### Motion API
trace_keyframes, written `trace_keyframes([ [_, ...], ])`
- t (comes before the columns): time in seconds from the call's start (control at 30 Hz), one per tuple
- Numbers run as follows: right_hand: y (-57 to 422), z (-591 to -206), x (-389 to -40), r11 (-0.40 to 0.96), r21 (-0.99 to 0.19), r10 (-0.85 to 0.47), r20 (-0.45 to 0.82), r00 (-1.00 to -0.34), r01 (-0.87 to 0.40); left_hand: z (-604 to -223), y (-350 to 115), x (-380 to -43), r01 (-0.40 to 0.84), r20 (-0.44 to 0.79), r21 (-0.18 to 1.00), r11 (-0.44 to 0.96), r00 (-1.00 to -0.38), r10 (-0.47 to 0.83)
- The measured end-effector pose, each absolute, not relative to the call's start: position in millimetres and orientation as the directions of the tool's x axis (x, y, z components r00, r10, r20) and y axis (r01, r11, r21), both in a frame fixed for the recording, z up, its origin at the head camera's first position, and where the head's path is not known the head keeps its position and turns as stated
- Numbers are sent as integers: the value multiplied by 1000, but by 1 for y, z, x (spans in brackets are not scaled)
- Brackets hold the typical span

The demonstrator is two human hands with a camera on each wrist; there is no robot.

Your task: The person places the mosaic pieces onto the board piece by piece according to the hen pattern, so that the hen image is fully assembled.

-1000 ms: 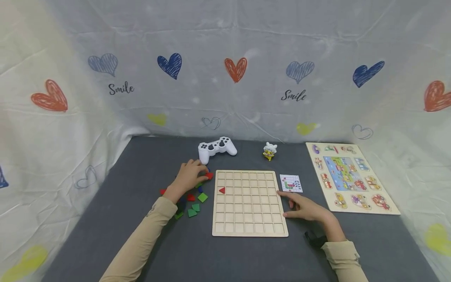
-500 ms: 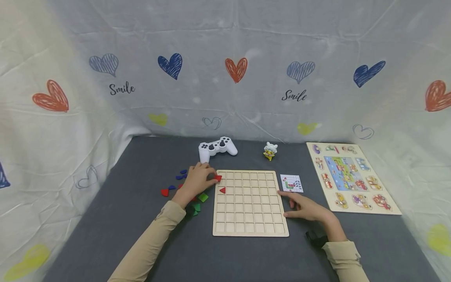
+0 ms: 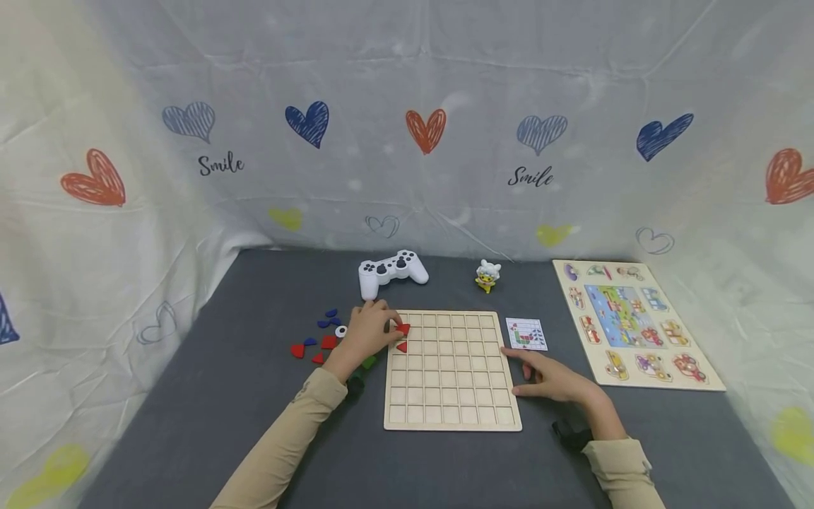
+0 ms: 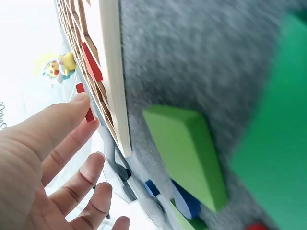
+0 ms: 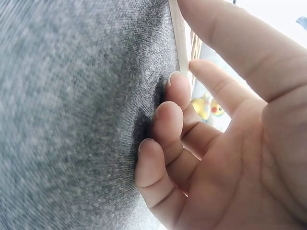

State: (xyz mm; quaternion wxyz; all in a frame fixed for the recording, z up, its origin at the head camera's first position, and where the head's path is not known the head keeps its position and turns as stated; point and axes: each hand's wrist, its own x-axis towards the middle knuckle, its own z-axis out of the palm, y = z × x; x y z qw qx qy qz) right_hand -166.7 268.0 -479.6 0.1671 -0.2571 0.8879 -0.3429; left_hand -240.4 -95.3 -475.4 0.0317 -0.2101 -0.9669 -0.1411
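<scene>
My left hand (image 3: 365, 332) pinches a small red wooden tile (image 4: 89, 114) between thumb and index finger, over the top left of the wooden grid board (image 3: 441, 375). Its other fingers are spread, bent loosely. Just below the held tile, a red triangle (image 3: 402, 347) lies in a left-column cell. At the board's right edge, my right hand (image 3: 553, 376) touches the wood with extended index finger and thumb. Its remaining fingers curl loosely down at the dark cloth (image 5: 72, 120). Under my left wrist lie green tiles (image 4: 184, 153), partly hidden in the head view.
Loose red (image 3: 297, 350) and blue pieces (image 3: 331, 312) lie left of the board, near a white ring (image 3: 341, 331). Behind stand a white game controller (image 3: 393, 269) and a small figurine (image 3: 486, 276). A pattern card (image 3: 526, 334) and a picture puzzle (image 3: 696, 346) are at the right.
My left hand has moved right from the loose pieces to the board's top left, carrying the red tile. My right hand stays at the board's edge.
</scene>
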Motion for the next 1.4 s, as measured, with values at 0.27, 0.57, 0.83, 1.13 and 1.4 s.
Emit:
trace_keyframes([
  [0.27,268,-478,-165,619,-701,-575,-98,-812,-353,-472,-85,-238,400,102,285,871,-916,387],
  [0.57,266,-475,-164,620,-718,-561,-125,-818,-316,-478,-79,-240,421,129,304,854,-907,401],
  [0.83,266,-475,-165,626,-710,-564,-126,-816,-323,-478,-76,-239,412,97,311,857,-910,402],
  [1.13,266,-476,-165,610,-719,-574,-113,-811,-332,-479,-75,-238,427,111,305,851,-904,414],
  [1.4,268,-481,-167,625,-702,-572,-114,-812,-341,-479,-81,-238,439,131,343,830,-898,421],
])
